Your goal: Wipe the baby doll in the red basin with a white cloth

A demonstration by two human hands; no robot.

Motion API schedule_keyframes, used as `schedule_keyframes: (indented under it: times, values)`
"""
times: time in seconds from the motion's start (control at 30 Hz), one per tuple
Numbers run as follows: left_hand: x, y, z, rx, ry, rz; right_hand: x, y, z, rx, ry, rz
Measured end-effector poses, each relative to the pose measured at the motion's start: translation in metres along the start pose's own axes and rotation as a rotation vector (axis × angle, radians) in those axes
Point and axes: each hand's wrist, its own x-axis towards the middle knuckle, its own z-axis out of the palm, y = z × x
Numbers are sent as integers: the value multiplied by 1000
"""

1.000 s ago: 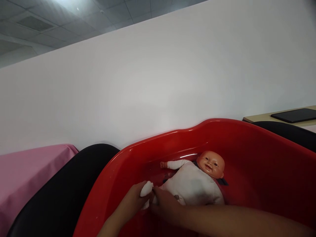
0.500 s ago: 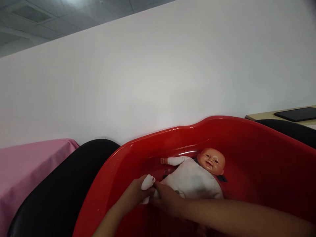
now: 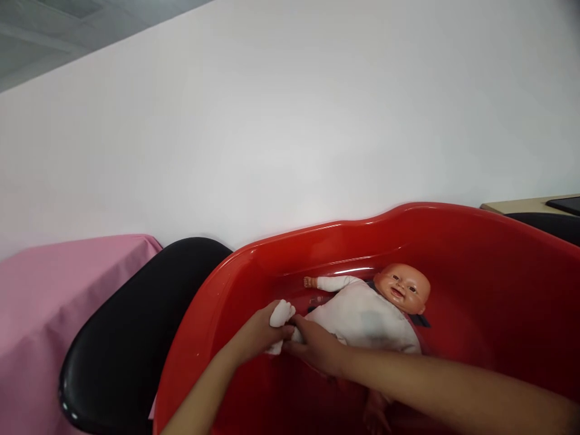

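We see the left hand [image 3: 260,332] closed around a wad of soft white cloth [image 3: 281,313], the right hand [image 3: 317,345] curled on the white-suited plastic baby doll [image 3: 362,314], lying just beyond both hands in a glossy red plastic tub [image 3: 199,344]. Step looks like handling the doll's lower end; next move calls for steady grips.

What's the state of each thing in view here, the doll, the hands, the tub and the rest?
baby doll: lying face up in the tub, dressed in white
left hand: closed around a white bunched cloth
right hand: pressed against the doll's lower body
red plastic tub: holding the doll
tablet: lying flat, screen dark
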Motion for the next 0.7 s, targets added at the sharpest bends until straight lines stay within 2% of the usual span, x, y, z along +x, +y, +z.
schedule_keyframes:
  times: [0.1, 0.33, 0.43, 0.57, 0.7]
  values:
    - [-1, -1, 1, -2, -6, -27, -2, -3, -3, 2, -80, -12]
    - [-2, -1, -1, -54, 94, 55, 0, -7, -7, -3, -105, 46]
    - [-1, 2, -4, -156, 35, 52, 2, -8, -10, 91, -94, 9]
    - [-3, 3, -5, -172, -80, 38, 2, -8, -12, 264, -133, -52]
    - [-6, 2, -2, -135, -29, 7, 0, -11, -13, 180, -133, -39]
